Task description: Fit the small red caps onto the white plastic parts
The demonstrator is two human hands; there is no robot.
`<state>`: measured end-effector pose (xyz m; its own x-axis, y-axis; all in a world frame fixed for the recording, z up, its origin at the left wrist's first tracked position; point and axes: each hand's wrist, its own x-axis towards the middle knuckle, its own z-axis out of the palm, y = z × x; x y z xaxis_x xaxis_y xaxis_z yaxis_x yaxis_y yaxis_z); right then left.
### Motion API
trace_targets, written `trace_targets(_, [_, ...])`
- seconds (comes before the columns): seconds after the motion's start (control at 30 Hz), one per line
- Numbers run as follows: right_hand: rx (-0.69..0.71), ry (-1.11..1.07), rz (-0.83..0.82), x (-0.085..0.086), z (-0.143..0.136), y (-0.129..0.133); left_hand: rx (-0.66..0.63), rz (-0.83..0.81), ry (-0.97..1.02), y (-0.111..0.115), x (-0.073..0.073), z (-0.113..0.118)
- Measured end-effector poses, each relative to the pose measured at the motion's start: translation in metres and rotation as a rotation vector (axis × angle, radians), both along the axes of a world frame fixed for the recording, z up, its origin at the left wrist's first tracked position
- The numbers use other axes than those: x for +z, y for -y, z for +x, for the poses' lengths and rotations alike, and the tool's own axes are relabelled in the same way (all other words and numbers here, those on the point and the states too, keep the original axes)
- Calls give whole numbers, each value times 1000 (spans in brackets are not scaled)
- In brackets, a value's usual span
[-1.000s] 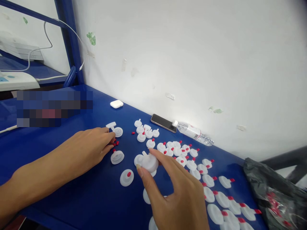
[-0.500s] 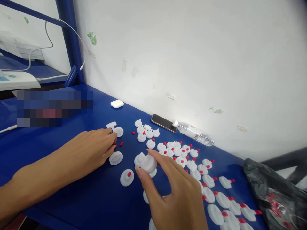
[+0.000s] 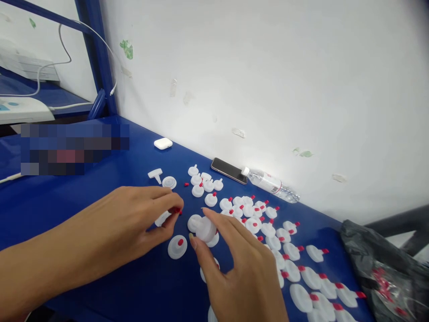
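My left hand (image 3: 137, 219) pinches a small red cap (image 3: 178, 210) between thumb and fingertips. A white plastic nozzle lid (image 3: 205, 229) is gripped by its edge between the thumb and index finger of my right hand (image 3: 241, 264), its spout turned toward my left hand. Partly behind the left fingers lies a bare white lid (image 3: 162, 218). Below it rests another lid with a red tip (image 3: 177, 247). Beyond the left hand are a white lid on its side (image 3: 155, 173), a flat one (image 3: 169, 182) and a loose red cap (image 3: 186, 184).
Several red-tipped white lids (image 3: 311, 279) spread over the right of the blue table (image 3: 100, 277). Along the wall lie a white case (image 3: 163, 143), a phone (image 3: 229, 170) and a plastic bottle (image 3: 268, 182). At the right edge is a dark bag (image 3: 365, 241) with red pieces.
My left hand has moved right from the loose pieces toward the right hand, bringing a red cap with it. My right hand still holds the white lid in nearly the same place.
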<state>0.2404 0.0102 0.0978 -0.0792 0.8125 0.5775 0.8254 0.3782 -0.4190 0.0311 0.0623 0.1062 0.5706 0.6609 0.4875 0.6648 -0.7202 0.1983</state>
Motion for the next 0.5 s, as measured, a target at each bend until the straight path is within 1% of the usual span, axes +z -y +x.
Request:
trace_targets(0.07, [21,-2,4,1,-1,0,-84,11,5,6,2,3])
trace_targets(0.13, [33,-10,2,2,-3,0,-124,40,2,11,2,4])
trace_targets(0.23, [27,-8,20,3,-2,-1,-142,97,-5,13,0,2])
trace_targets(0.33, [46,62,43,4,3,-2,-145,135,-22,12,-1,0])
trace_targets(0.4, [55,100,51,6,6,-3,-151,129,-27,11,1,-1])
trace_targets(0.5, [57,120,65,6,9,-3,-154,65,-28,10,4,-1])
